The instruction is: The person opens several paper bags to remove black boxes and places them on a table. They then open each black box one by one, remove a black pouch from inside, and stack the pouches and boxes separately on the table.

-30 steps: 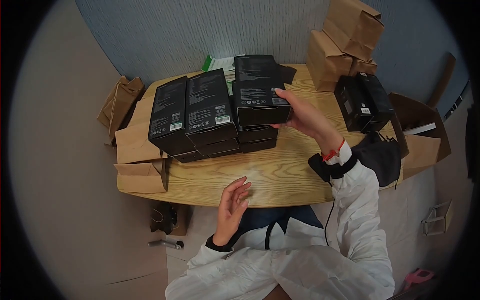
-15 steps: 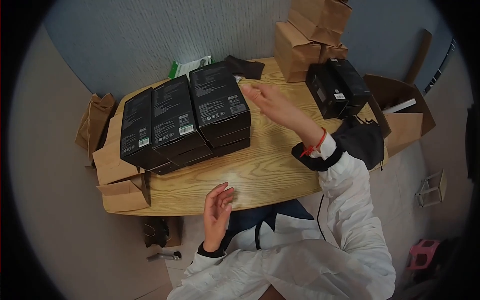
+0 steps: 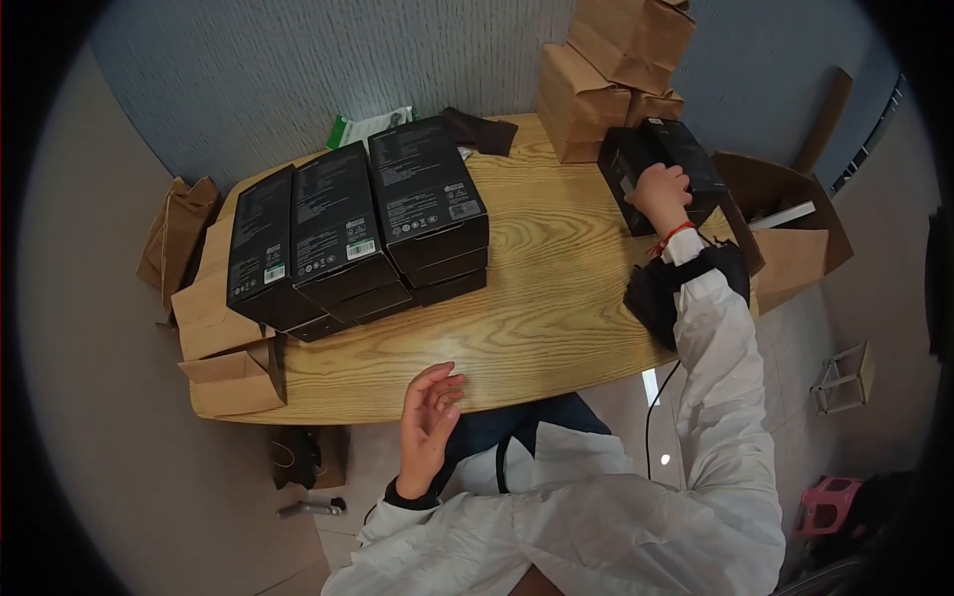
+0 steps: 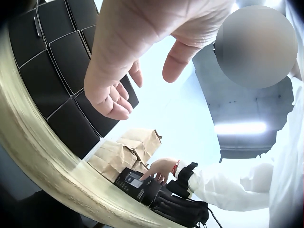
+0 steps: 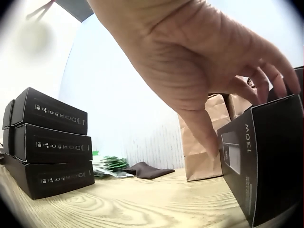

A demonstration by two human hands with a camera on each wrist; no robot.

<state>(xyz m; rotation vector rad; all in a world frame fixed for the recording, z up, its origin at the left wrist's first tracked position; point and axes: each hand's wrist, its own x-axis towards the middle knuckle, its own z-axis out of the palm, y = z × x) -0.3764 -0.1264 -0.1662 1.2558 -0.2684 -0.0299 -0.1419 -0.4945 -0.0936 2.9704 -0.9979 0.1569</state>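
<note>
My right hand [image 3: 662,195] is on the nearer of two black boxes at the table's right. In the right wrist view its thumb lies along the left side of that black box [image 5: 278,166], marked "130W", and its fingers curl over the top edge. The second black box [image 3: 686,149] stands right beside it. My left hand [image 3: 425,429] hangs over the table's front edge with loosely bent fingers and nothing in them. To its upper left, black boxes are stacked in three columns, the right column [image 3: 427,179] three boxes high.
Brown paper bags [image 3: 616,60] are piled behind the right boxes. A black drawstring pouch [image 3: 651,303] lies under my right forearm. An open carton [image 3: 795,253] is at the right, and flattened paper bags [image 3: 214,323] lie at the left. A dark cloth [image 3: 482,131] is at the back.
My right hand let go of a black box on top of the stack's right column, then swung right to the two separate boxes. My left hand stays about where it was.
</note>
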